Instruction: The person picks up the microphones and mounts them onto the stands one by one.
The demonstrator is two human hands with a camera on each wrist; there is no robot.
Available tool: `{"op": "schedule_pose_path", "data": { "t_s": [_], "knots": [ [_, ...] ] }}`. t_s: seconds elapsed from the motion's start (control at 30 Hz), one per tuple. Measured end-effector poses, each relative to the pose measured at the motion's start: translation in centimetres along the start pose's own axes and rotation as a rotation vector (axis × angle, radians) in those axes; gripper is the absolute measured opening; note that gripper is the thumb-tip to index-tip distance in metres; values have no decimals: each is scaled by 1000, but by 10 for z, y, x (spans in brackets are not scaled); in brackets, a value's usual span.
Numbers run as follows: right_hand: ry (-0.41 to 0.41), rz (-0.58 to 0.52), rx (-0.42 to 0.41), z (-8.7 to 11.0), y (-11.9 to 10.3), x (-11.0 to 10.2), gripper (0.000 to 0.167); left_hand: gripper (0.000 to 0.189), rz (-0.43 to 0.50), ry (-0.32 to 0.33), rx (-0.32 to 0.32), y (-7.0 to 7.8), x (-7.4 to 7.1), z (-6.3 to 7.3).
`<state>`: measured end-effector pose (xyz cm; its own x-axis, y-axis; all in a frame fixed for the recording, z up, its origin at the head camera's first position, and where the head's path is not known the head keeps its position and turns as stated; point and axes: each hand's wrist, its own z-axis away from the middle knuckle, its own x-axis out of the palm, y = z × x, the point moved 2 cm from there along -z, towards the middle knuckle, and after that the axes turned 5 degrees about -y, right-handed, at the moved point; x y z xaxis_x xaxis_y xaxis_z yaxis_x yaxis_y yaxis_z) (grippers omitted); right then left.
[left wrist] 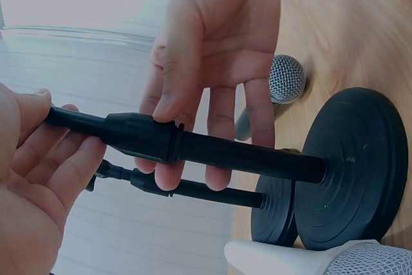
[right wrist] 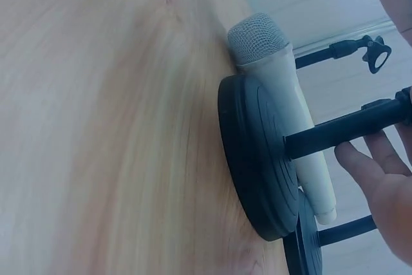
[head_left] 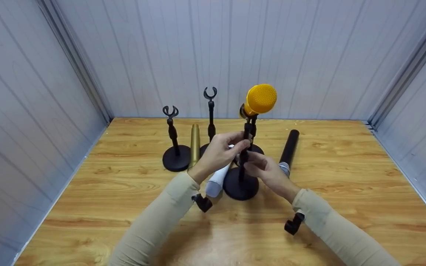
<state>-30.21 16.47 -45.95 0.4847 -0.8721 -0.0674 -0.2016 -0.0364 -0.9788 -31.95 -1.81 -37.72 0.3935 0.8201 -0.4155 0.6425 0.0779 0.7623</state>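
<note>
A black tabletop microphone stand point(head_left: 241, 184) is upright in front of me, with a yellow microphone point(head_left: 261, 99) in the clip at its top. My left hand point(head_left: 217, 150) pinches the upper pole between thumb and fingers. Lower down, my right hand point(head_left: 268, 171) holds the collar point(left wrist: 145, 136) of the same pole, its thumb on the near side and fingers behind. Beside the round base lies a white microphone point(right wrist: 290, 98), partly hidden by the stand and left hand in the head view.
A gold microphone point(head_left: 195, 142) lies left, between two stands with bare clips, the left stand point(head_left: 176, 158) and the middle stand point(head_left: 211, 111). Another stand point(head_left: 254, 129) is close behind the held one. On the right lies a black microphone point(head_left: 290, 147). Panel walls enclose the wooden table point(head_left: 124, 207).
</note>
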Motion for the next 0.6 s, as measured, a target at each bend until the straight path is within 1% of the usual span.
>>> {"op": "schedule_pose_path", "data": {
  "t_s": [0.07,0.23,0.3,0.37,0.47,0.53,0.6],
  "knots": [
    [14,-5,-2,0,1,0,45,21,8,-2,-5,0,0,0],
    [84,-14,19,-2,2,0,40,20,7,-11,4,-1,1,0],
    [94,-26,28,-3,2,0,42,20,4,-16,5,-1,1,-1],
    [73,-41,27,-3,1,0,45,21,1,-23,3,-1,1,-1],
    [0,-66,8,-1,0,-1,53,23,23,-42,-13,-1,-1,-3],
    [-49,-90,-8,0,-1,-1,54,22,79,-56,-29,-2,-4,-4],
    [-78,-112,-21,1,-1,-2,55,21,147,-69,-51,-3,-6,-5]
  ]
}}
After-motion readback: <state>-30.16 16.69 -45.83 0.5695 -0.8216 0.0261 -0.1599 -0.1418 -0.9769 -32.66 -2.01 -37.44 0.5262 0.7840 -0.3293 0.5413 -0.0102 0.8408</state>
